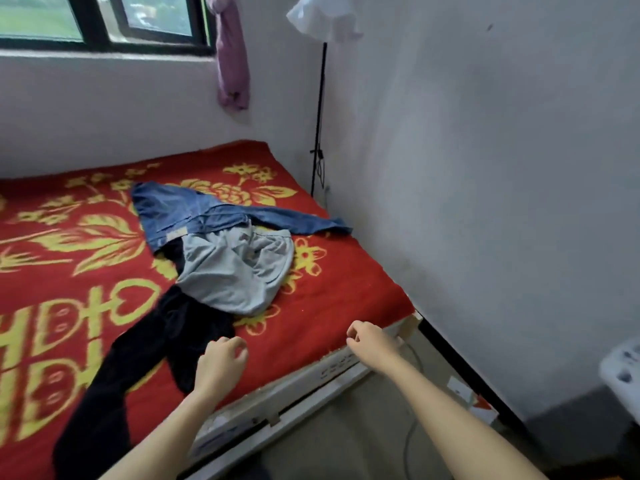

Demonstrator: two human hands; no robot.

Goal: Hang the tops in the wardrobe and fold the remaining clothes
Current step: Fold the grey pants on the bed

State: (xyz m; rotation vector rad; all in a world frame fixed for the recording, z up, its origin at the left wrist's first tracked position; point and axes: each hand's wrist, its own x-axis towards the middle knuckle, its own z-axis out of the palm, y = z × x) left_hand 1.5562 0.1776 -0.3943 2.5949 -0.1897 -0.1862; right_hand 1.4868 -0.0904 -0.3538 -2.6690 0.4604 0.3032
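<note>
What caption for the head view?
Left hand, right hand empty near denim, grey garment, black trousers on bed.

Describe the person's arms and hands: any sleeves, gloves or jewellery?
Both forearms are bare to the frame's edge, no sleeves in view. The left hand and right hand wear no gloves, and no watch or ring shows.
</note>
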